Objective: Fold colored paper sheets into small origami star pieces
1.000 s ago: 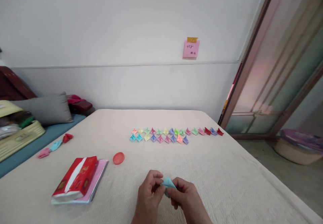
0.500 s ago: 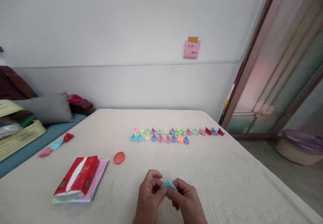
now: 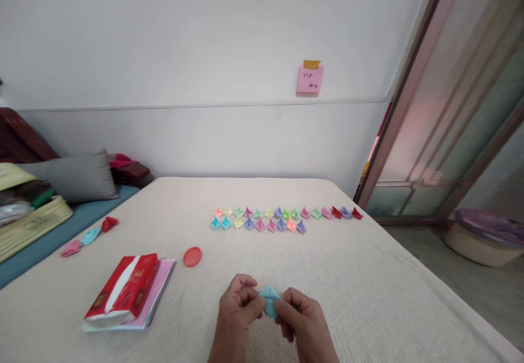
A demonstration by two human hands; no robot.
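Observation:
Between my two hands is a small light-blue folded paper piece [image 3: 270, 300], held above the cloth-covered table [image 3: 380, 281]. My left hand [image 3: 238, 308] pinches its left corner between thumb and fingers. On the other side, my right hand [image 3: 302, 314] grips the right corner with thumb and forefinger, the remaining fingers curled beneath. Farther back, two rows of small folded paper shapes [image 3: 260, 224] in several colours stand side by side.
A red tissue pack [image 3: 125, 289] lies on a stack of coloured paper [image 3: 158, 292] at the left. Near it is a round red lid [image 3: 192, 256]. Crumpled paper pieces [image 3: 90, 236] sit by the left edge. A pink note [image 3: 310, 80] is taped to the wall.
The blue paper now shows more of its front face, spread wider between my fingers. My left hand has shifted slightly left.

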